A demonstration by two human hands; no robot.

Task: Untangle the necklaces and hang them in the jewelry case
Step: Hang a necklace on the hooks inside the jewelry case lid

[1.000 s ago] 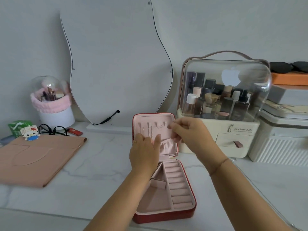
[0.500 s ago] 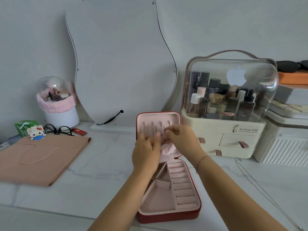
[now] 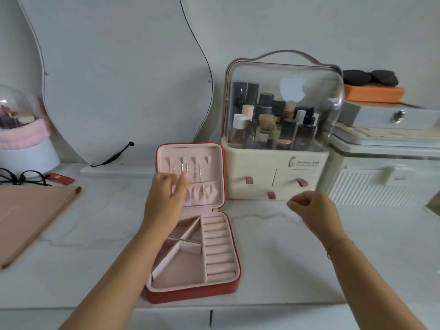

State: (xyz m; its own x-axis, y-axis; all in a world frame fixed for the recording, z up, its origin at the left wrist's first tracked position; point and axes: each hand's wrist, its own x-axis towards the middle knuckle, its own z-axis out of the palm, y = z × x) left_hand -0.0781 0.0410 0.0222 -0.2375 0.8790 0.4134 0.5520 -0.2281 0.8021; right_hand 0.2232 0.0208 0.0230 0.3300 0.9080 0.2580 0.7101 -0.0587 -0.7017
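Note:
A red jewelry case [image 3: 190, 294] with pink lining lies open on the white marble table, its lid [image 3: 215, 156] standing upright. Several thin necklaces [image 3: 199, 173] hang from hooks in the lid, their lower ends above a gathered pocket [image 3: 204, 192]. My left hand [image 3: 164, 201] rests against the lid's left side, with straight fingers touching the chains there. Over the bare table to the right of the case, my right hand [image 3: 312, 208] hovers with curled fingers. I see nothing in it.
A clear-domed cosmetics organizer [image 3: 276, 167] stands right behind the case, with white boxes [image 3: 385, 177] further right. A wavy mirror [image 3: 119, 79] leans on the wall. On the left are a pink pad [image 3: 28, 215], glasses [image 3: 21, 178] and a brush holder [image 3: 23, 144].
My right hand has left the lid and swung out to the right over the table. The left hand stays at the lid's hanging chains. The view has shifted closer.

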